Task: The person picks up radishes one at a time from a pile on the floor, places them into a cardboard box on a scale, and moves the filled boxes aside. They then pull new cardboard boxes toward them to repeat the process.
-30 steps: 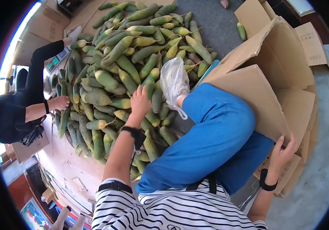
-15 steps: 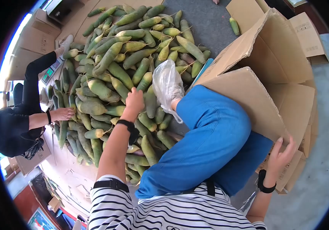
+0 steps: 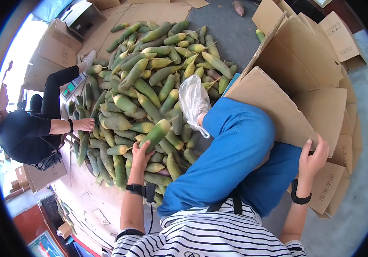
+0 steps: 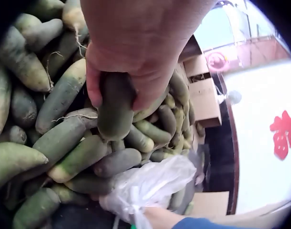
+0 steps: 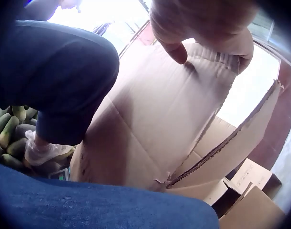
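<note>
My left hand (image 3: 140, 156) grips a green radish (image 3: 157, 133) by one end, fingers and thumb on either side of it. The radish's other end points up and to the right over a large heap of green radishes (image 3: 126, 104). In the left wrist view, the held radish (image 4: 116, 117) hangs below the fingers, above the heap. On the right, my right hand (image 3: 314, 159) pinches the edge of a flap (image 3: 274, 113) of an open cardboard box (image 3: 299, 60), with the thumb on one face, as the right wrist view shows too.
My bent leg in blue trousers (image 3: 231, 141) lies between heap and box, its foot inside a clear plastic bag (image 3: 194, 96). Across the heap sits another person, whose hand (image 3: 84, 124) touches radishes beside a scale (image 3: 69, 90). More cardboard boxes (image 3: 340, 40) stand at right.
My left hand, earlier reaching onto the heap, has drawn back toward me and lifted a green radish. My right hand stays on the box flap. The head view has shifted slightly.
</note>
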A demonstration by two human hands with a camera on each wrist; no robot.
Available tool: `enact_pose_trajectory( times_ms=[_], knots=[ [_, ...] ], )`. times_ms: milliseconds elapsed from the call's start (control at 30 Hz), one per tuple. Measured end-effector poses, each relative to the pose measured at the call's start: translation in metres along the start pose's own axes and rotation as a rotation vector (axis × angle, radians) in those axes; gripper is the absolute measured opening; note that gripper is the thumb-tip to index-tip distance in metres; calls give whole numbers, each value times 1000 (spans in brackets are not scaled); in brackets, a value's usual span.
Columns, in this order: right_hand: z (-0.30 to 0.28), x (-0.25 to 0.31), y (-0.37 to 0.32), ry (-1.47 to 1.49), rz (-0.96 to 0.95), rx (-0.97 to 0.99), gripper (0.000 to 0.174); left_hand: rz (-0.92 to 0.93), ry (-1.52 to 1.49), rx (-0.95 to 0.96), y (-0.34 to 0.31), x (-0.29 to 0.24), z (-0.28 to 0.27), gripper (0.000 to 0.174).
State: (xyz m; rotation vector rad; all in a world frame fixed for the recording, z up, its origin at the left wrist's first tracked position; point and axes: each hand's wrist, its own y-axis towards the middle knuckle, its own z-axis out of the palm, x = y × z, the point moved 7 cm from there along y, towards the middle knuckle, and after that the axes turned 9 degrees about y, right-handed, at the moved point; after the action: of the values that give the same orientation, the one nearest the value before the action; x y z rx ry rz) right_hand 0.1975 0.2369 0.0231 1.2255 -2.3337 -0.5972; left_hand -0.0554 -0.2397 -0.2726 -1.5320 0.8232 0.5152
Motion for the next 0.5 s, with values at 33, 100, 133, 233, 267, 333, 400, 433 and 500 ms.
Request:
enact_pose_trajectory(
  times_ms=[33, 100, 133, 233, 267, 333, 400, 433, 500],
  knots=[
    [0, 2, 1, -8, -27, -13, 23, 10, -78, 92, -12, -12, 8, 50],
    [-2, 3, 2, -27, -50, -45, 24, 140, -68, 150, -38, -50, 27, 50],
    [-2, 3, 2, -21, -49, -40, 24, 259, -58, 203, -53, -75, 41, 51],
    [-7, 4, 1, -19, -30, -25, 24, 500, 27, 295, -92, -138, 80, 53],
    [-7, 4, 1, -6, -20, 2, 24, 649, 72, 322, -108, -162, 95, 54],
    [-9, 0, -2, -14, 51, -11, 26, 790, 64, 394, -137, -192, 116, 63],
    [-10, 3, 3, 13, -30, 47, 28, 872, 2, 463, -175, -218, 136, 68],
    [-20, 13, 11, 1, -44, 67, 33, 897, -4, 496, -189, -224, 143, 69],
    [-65, 52, 20, 85, -133, -76, 39, 982, -42, 583, -233, -233, 162, 70]
  ],
)
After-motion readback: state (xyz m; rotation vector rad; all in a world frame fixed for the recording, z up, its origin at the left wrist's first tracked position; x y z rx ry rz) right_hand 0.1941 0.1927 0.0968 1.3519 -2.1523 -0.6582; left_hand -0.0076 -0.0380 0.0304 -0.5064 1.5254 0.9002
